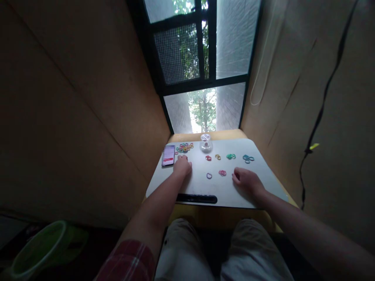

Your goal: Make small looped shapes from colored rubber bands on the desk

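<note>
On a white board (199,186), my left hand (182,166) is at the near edge of a mixed pile of coloured bands (185,147); its fingertips are too small to read. My right hand (247,181) rests curled at the right, with something small and purplish at its fingertips. Between and beyond the hands lie small groups of bands: red (208,158), yellow (217,157), green (231,156), teal (248,158) and pink (222,173). A single purple band (209,176) lies left of the pink ones.
A clear jar (206,143) stands at the board's far side. A phone (168,155) lies at the left edge, and a black strip (197,198) runs along the near edge. A green basket (43,249) is at the lower left. A black cord hangs at right.
</note>
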Action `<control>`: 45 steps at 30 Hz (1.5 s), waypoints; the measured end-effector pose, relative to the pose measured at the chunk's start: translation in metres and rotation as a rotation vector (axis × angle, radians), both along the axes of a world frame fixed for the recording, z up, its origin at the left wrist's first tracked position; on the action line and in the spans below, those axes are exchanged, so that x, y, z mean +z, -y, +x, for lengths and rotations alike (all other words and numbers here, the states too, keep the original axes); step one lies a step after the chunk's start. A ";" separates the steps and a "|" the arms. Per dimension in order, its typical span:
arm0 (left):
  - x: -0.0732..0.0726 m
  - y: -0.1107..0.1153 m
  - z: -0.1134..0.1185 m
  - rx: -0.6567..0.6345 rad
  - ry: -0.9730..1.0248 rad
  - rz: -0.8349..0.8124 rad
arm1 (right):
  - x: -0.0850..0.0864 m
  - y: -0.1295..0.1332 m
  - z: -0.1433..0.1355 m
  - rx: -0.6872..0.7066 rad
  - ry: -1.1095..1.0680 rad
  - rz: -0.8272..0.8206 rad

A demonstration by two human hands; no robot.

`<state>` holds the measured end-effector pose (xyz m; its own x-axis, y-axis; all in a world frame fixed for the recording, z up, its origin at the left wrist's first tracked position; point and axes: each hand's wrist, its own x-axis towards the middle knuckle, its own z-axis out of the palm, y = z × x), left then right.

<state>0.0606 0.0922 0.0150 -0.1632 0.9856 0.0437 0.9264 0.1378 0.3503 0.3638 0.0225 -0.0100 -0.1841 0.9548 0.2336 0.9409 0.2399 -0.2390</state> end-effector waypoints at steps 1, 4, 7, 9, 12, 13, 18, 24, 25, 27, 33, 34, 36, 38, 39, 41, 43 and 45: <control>-0.001 0.003 0.000 -0.015 0.004 0.011 | 0.000 0.000 0.000 -0.004 0.001 -0.001; -0.002 0.016 -0.001 -0.066 0.033 0.053 | 0.000 0.000 0.000 -0.016 0.004 -0.001; -0.007 0.039 0.002 -0.111 0.073 0.104 | 0.000 0.001 -0.001 -0.014 -0.006 0.011; -0.013 0.057 0.007 -0.144 0.119 0.146 | 0.000 0.002 -0.001 -0.013 -0.018 0.022; -0.025 0.087 0.020 -0.179 0.452 0.241 | 0.001 0.003 -0.003 -0.012 -0.034 0.028; -0.029 0.096 0.025 -0.202 0.516 0.259 | 0.002 0.003 -0.003 -0.011 -0.043 0.027; -0.033 0.133 0.041 -0.403 0.545 0.248 | 0.007 0.007 -0.011 -0.071 -0.154 -0.024; -0.025 0.127 0.036 -0.418 0.581 0.182 | 0.003 0.025 -0.025 -0.030 -0.244 -0.010; -0.024 0.123 0.035 -0.405 0.603 0.167 | 0.001 0.027 -0.027 0.003 -0.321 0.004; -0.024 0.114 0.038 -0.376 0.668 0.159 | -0.003 0.030 -0.031 0.047 -0.461 0.038; -0.027 0.101 0.064 -0.364 0.964 0.201 | -0.017 0.030 -0.057 0.076 -0.810 0.064; -0.028 0.101 0.069 -0.366 0.983 0.197 | -0.018 0.029 -0.062 0.088 -0.854 0.033; -0.031 0.102 0.074 -0.377 0.986 0.189 | -0.019 0.028 -0.069 0.097 -0.917 -0.051; -0.034 0.105 0.075 -0.398 0.977 0.190 | -0.017 0.026 -0.075 0.097 -0.953 -0.168; -0.036 0.106 0.075 -0.408 0.971 0.189 | -0.016 0.025 -0.077 0.107 -0.959 -0.237; -0.039 0.107 0.073 -0.416 0.952 0.176 | -0.014 0.024 -0.081 0.149 -0.948 -0.358; -0.042 0.107 0.072 -0.409 0.929 0.157 | -0.015 0.026 -0.085 0.164 -0.935 -0.379; -0.044 0.107 0.072 -0.402 0.906 0.159 | -0.018 0.029 -0.086 0.152 -0.929 -0.314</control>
<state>0.1328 -0.0147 -0.0286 0.1434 0.9684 0.2039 0.2689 -0.2364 0.9337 0.2778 -0.0069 -0.0279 -0.1816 0.9795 0.0876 0.3124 0.1419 -0.9393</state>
